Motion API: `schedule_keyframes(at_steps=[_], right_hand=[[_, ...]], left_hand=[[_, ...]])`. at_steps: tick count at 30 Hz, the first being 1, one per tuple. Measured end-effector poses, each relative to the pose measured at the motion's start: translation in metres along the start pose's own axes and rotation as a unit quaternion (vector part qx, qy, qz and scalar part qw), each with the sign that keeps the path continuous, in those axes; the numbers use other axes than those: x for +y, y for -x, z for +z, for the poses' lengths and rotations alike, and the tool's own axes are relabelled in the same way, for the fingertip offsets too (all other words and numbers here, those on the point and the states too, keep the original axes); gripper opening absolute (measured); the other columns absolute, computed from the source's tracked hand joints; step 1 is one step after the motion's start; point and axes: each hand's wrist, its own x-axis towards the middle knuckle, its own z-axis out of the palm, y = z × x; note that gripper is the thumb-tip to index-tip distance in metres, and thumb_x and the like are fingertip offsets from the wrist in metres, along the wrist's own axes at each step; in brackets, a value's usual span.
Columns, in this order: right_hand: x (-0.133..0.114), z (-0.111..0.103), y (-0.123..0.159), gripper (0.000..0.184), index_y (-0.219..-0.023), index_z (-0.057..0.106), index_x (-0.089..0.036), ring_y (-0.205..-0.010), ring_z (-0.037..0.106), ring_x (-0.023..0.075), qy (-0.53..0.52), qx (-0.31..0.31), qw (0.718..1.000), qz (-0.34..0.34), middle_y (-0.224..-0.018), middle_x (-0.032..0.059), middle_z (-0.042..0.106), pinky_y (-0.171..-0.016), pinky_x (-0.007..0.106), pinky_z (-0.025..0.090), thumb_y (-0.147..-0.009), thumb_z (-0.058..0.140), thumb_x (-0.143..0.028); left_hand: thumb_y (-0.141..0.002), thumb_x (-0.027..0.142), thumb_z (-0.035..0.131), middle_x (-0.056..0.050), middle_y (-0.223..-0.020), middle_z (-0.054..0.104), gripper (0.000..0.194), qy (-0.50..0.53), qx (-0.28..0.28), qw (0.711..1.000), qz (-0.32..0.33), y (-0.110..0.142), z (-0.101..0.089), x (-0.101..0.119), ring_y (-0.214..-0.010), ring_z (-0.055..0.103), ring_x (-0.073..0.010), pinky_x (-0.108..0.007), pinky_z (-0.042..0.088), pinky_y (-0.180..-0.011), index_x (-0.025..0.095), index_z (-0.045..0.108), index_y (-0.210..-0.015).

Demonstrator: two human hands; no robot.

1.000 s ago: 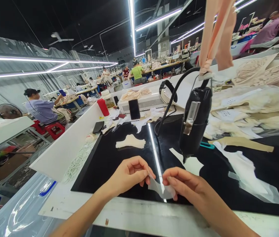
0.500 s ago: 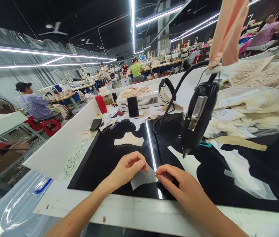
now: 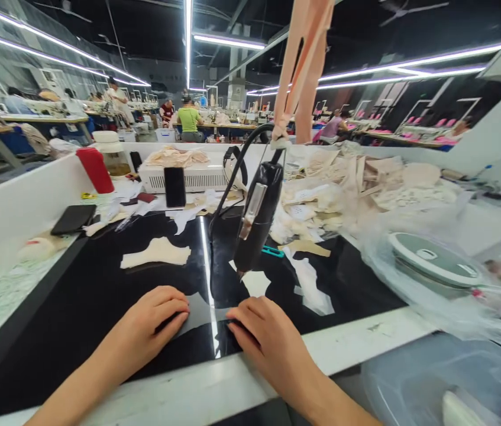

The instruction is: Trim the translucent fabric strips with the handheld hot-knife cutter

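A small sheer grey fabric piece is stretched low over the black tabletop, between my two hands. My left hand is closed, pinching its left end between thumb and fingers. Its right end runs to the fingertips of my right hand, which are also pressed together. Just beyond my right hand, a white cut piece lies flat under the tip of a hanging black tool with a metal lever. Farther left rests a cream cut piece, touched by neither hand.
Pink fabric strips and a black cable hold up the tool. Behind stand a phone and a white vented box. White pieces and a teal cutter lie right, near a bagged round scale.
My view has swung right. My hands have lowered the sheer piece closer to the tabletop and spread farther apart, and it now lies flatter between them.
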Motion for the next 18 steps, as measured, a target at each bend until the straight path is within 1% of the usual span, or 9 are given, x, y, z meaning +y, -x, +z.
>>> schedule_keyframes(at_steps=[2,4,6,9,11,13,16,18], right_hand=[[0.012,-0.015,0.015,0.016,-0.106,0.068,-0.024,-0.083,0.066,0.0195,0.009,0.021,1.0,0.018,-0.095,0.0035,0.072,-0.076,0.033,0.053,-0.103,0.053,-0.018],[0.029,-0.032,0.03,0.017,-0.105,0.067,-0.024,-0.087,0.067,0.0205,0.023,0.045,0.998,0.043,-0.098,0.0047,0.073,-0.079,0.034,0.054,-0.105,0.051,-0.021],[0.048,-0.046,0.044,0.015,-0.109,0.067,-0.027,-0.093,0.067,0.0224,0.047,0.085,0.992,0.085,-0.102,0.0046,0.073,-0.082,0.036,0.055,-0.105,0.053,-0.028],[0.073,-0.061,0.06,0.018,-0.11,0.068,-0.026,-0.093,0.066,0.0264,0.08,0.111,0.98,0.147,-0.104,0.0068,0.073,-0.078,0.04,0.054,-0.104,0.054,-0.037],[0.085,-0.064,0.068,0.024,-0.113,0.068,-0.026,-0.094,0.065,0.0285,0.095,0.119,0.972,0.177,-0.107,0.0079,0.073,-0.078,0.042,0.054,-0.102,0.057,-0.044],[0.092,-0.063,0.072,0.031,-0.117,0.067,-0.026,-0.096,0.065,0.0294,0.1,0.121,0.968,0.198,-0.111,0.0079,0.072,-0.079,0.043,0.054,-0.1,0.058,-0.05],[0.095,-0.057,0.073,0.036,-0.119,0.067,-0.027,-0.1,0.065,0.03,0.097,0.119,0.963,0.221,-0.115,0.0075,0.072,-0.079,0.042,0.053,-0.098,0.059,-0.055],[0.096,-0.053,0.073,0.037,-0.114,0.068,-0.026,-0.099,0.064,0.0312,0.093,0.121,0.961,0.232,-0.112,0.0082,0.072,-0.082,0.044,0.052,-0.097,0.058,-0.057]], left_hand=[[-0.105,0.029,0.055,-0.004,-0.114,0.072,0.019,-0.014,0.012,0.999,0.028,0.002,0.003,-0.005,-0.105,0.069,-0.018,-0.03,0.056,-0.096,0.024,0.073,-0.108],[-0.105,0.03,0.056,-0.003,-0.114,0.073,0.018,-0.029,0.024,0.998,0.043,0.003,0.004,-0.007,-0.107,0.069,-0.0176,-0.029,0.056,-0.098,0.025,0.073,-0.11],[-0.105,0.032,0.057,-0.002,-0.115,0.073,0.018,-0.041,0.033,0.998,0.046,0.004,0.005,-0.008,-0.11,0.068,-0.0176,-0.03,0.056,-0.101,0.026,0.073,-0.11],[-0.105,0.035,0.056,-0.001,-0.115,0.073,0.02,-0.049,0.045,0.997,0.049,0.005,0.005,-0.008,-0.111,0.068,-0.0179,-0.03,0.056,-0.102,0.027,0.074,-0.111],[-0.105,0.037,0.056,-0.001,-0.115,0.074,0.022,-0.052,0.05,0.996,0.053,0.005,0.004,-0.008,-0.109,0.069,-0.0178,-0.029,0.057,-0.101,0.027,0.074,-0.11],[-0.105,0.037,0.056,-0.001,-0.114,0.074,0.022,-0.055,0.052,0.996,0.055,0.005,0.004,-0.008,-0.108,0.07,-0.0177,-0.029,0.058,-0.1,0.026,0.075,-0.11],[-0.105,0.037,0.056,-0.002,-0.116,0.074,0.022,-0.061,0.048,0.996,0.053,0.005,0.003,-0.009,-0.108,0.07,-0.0179,-0.029,0.058,-0.1,0.026,0.075,-0.11],[-0.105,0.037,0.055,-0.002,-0.116,0.074,0.023,-0.063,0.046,0.996,0.051,0.006,0.002,-0.009,-0.108,0.07,-0.0182,-0.03,0.059,-0.1,0.026,0.075,-0.11]])
